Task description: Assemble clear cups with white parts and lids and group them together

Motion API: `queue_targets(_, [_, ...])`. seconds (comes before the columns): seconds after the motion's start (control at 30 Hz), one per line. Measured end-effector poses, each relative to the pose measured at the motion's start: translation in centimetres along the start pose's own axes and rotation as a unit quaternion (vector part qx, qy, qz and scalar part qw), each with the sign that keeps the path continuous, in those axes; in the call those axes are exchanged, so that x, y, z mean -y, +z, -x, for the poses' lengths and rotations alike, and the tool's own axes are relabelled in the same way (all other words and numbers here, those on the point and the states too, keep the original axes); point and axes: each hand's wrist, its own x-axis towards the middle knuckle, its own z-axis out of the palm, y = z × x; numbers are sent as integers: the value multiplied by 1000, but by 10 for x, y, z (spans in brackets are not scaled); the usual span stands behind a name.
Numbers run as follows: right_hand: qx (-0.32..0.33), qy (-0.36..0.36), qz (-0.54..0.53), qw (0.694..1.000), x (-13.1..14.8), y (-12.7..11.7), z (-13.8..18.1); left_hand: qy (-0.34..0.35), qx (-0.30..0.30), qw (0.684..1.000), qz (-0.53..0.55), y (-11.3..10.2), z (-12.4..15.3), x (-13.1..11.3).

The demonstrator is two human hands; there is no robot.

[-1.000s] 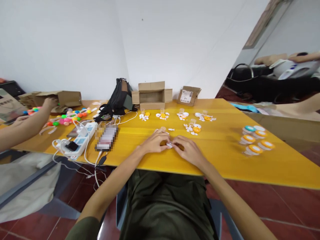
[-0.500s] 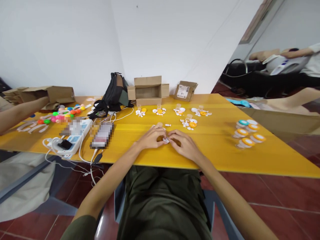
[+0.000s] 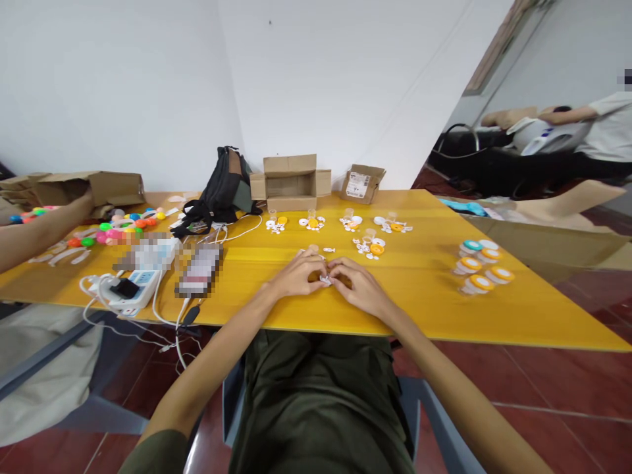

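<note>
Being pinched between the fingertips of the bare left hand (image 3: pixel 299 273) and the bare right hand (image 3: pixel 359 286), a small white piece (image 3: pixel 325 280) is held low over the near part of the glossy yellow desk (image 3: pixel 419 309). The fingers of both hands are bent and narrowed on it, so its shape is mostly covered; whether the desk is touched by it cannot be told. Just beyond the hands, a single flat white cutout (image 3: pixel 328 250) is seen lying. Farther out, a clear plastic cup (image 3: pixel 369 235) and a round orange lid (image 3: pixel 377 249) are grouped with more white cutouts (image 3: pixel 364 248). To the right, clear jars with orange and teal lids (image 3: pixel 477 284) are clustered. At the back, an open brown cardboard box (image 3: pixel 291 203) is flanked by a black backpack (image 3: pixel 220 187) and a smaller labelled cardboard box (image 3: pixel 363 184).
</note>
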Motion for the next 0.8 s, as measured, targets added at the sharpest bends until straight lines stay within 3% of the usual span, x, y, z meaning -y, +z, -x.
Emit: queue_targets(0.8, [3, 41, -76, 996, -6, 0, 0, 15, -4, 1000, -10, 1, 0, 0])
